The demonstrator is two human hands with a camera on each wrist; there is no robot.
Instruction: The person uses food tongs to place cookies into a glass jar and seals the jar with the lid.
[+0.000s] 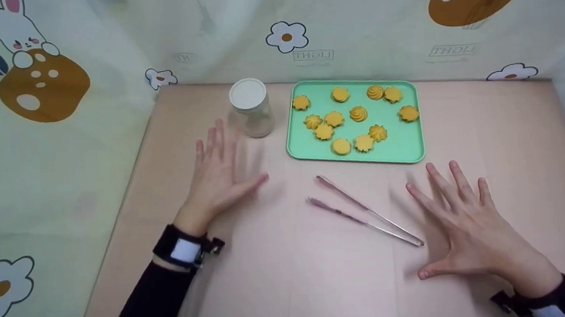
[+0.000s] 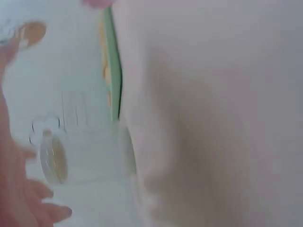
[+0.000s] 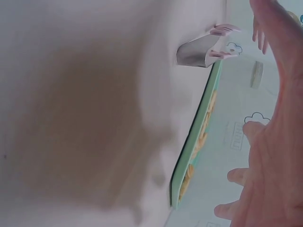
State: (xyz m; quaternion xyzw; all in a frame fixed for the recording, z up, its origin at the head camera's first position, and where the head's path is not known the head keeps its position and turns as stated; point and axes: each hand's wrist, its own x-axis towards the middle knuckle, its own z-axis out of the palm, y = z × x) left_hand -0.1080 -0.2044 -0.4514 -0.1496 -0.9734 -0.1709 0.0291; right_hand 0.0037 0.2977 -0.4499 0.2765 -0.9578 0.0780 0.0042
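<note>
My left hand is spread over the table's left part, nearest to a clear jar with a white lid. Fingers straight and apart, my right hand holds nothing at the right. Between the hands lies a pair of metal tongs, its two arms apart and its bend toward the right hand. Behind the tongs is a green tray with several yellow flower-shaped and swirled cookies. In the left wrist view the jar appears sideways beside the fingers. The right wrist view shows the tongs and the tray's edge.
A pale pink cover lies over the table. Behind and to the left hangs a light curtain printed with flowers and a rabbit, close to the table's back edge. The jar stands left of the tray, near that edge.
</note>
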